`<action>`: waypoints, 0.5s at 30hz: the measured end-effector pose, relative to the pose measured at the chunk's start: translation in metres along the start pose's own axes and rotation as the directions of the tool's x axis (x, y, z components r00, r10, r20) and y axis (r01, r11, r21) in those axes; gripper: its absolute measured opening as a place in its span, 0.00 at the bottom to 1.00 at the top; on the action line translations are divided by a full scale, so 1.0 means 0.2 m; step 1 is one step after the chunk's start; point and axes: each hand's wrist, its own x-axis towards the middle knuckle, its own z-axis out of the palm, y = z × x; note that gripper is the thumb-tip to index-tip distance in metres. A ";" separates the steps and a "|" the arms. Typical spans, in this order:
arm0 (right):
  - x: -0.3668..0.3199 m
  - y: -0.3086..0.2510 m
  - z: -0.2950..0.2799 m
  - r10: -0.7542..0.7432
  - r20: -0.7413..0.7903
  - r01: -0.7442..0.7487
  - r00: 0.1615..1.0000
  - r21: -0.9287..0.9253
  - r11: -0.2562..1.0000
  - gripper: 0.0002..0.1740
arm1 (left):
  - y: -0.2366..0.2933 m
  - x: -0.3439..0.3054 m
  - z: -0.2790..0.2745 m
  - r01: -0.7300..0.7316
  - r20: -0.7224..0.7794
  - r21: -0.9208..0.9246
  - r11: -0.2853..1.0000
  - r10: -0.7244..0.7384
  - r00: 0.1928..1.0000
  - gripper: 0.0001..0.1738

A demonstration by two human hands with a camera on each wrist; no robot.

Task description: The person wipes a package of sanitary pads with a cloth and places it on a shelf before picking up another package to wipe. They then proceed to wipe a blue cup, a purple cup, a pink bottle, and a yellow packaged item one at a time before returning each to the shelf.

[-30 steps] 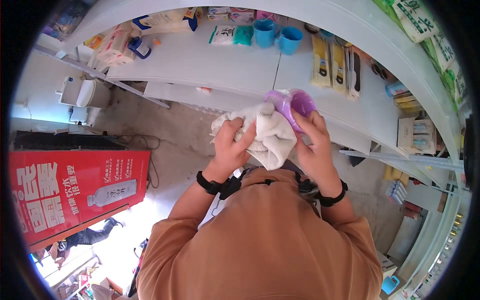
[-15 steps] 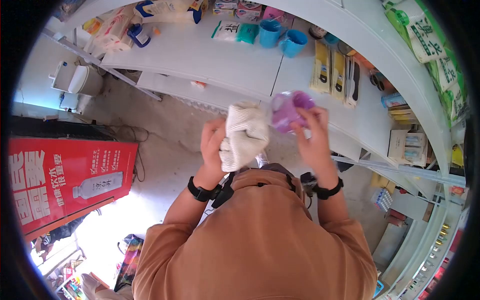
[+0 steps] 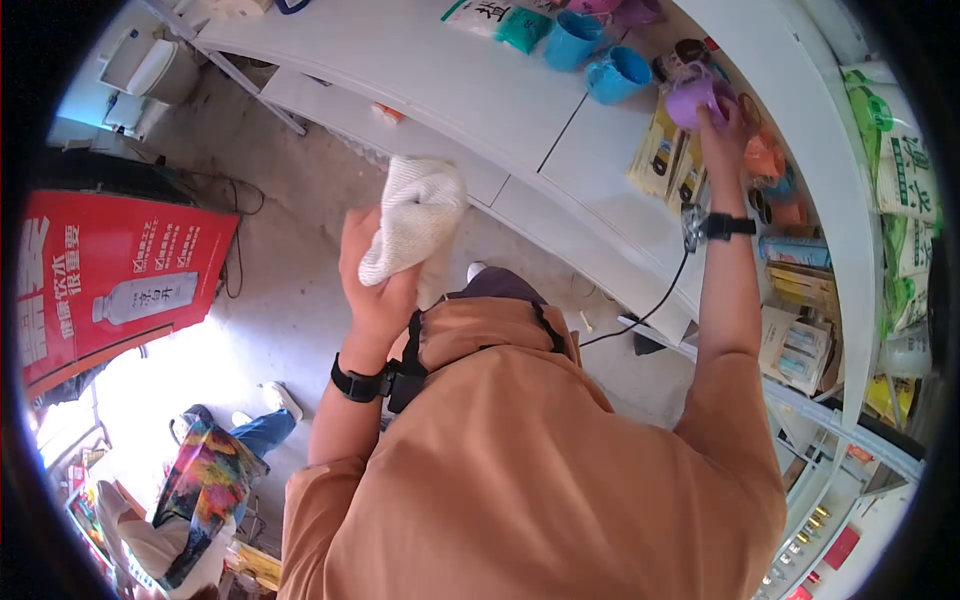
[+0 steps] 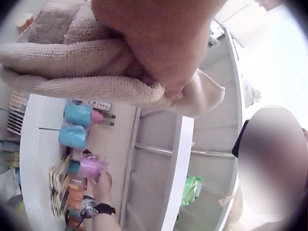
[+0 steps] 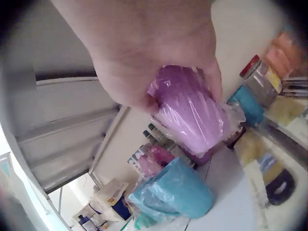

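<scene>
My left hand [image 3: 375, 305] grips a folded, ribbed white towel [image 3: 420, 200] in front of my body, well away from the shelf. In the left wrist view the towel [image 4: 91, 89] bunches in thick folds under the hand. Stretched out to the right, my right hand [image 3: 726, 140] holds a purple cup [image 3: 690, 98] over the back of the shelf. Clear plastic film wraps this cup [image 5: 192, 113] in the right wrist view, with fingers and thumb on either side of it. Two blue cups [image 3: 617, 75] stand on the shelf to its left.
Flat yellow packages [image 3: 655, 150] lie on the white shelf [image 3: 460, 110] below the purple cup. Orange cups [image 3: 765, 155] and a red-lidded jar [image 5: 262, 79] stand nearby. An upper shelf [image 3: 810, 130] overhangs the right side. Behind, at lower left, is another person [image 3: 215, 470].
My right hand has carried the purple cup away from the towel, to the right and over the shelf. The left hand has moved left with the towel. The head view has turned.
</scene>
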 end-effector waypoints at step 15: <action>0.53 0.14 0.57 -0.457 0.030 0.458 0.889 -0.058 0.887 0.21 | -0.06 -0.20 0.25 0.274 -0.314 0.008 0.962 -0.258 0.914 0.16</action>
